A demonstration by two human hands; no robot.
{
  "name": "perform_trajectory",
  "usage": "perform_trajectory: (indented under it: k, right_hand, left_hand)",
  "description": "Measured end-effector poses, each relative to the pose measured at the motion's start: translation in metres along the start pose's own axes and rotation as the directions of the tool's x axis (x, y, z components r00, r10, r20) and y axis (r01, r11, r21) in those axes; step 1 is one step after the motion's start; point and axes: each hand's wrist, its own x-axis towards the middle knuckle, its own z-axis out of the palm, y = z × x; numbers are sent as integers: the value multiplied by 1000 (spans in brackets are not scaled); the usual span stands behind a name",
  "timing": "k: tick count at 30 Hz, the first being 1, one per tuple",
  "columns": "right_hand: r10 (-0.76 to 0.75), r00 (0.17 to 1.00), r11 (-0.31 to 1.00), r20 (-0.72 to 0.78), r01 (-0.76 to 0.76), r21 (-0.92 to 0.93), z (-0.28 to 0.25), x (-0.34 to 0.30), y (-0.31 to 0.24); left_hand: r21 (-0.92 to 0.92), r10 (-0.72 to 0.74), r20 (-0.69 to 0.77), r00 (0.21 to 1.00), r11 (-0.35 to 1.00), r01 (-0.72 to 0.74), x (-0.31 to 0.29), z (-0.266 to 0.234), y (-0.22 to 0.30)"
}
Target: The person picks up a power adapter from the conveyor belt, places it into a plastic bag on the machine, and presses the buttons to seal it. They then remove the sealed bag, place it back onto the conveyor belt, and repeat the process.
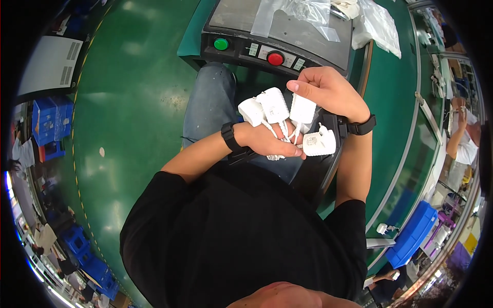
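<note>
My left hand is closed around the white cords of several white plug-in power adapters. Two of these, a ribbed adapter and another power adapter, stick up past its fingers. One more white power adapter hangs out beside the left thumb. Above them, my right hand grips a separate white adapter by its upper end, thumb on top. The cord of that adapter runs down into the left hand. Further adapters are partly hidden beneath the fingers.
In front of my knees stands a dark machine with a green button and a red button. Clear plastic bags lie on it. A green worktable runs along the right, with a blue bin farther back. Co-workers sit beyond.
</note>
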Motion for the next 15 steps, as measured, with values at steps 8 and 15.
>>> perform_trajectory:
  k: [8,15]
  right_hand:
    - [-99,995,992,-7,99,-72,7,5,7]
    - [-175,981,972,85,158,171,2,9,23]
  left_hand:
    - [-79,4,31,1000,997,-1,1,5,7]
    - [12,23,88,996,1000,-25,-2,-1,-1]
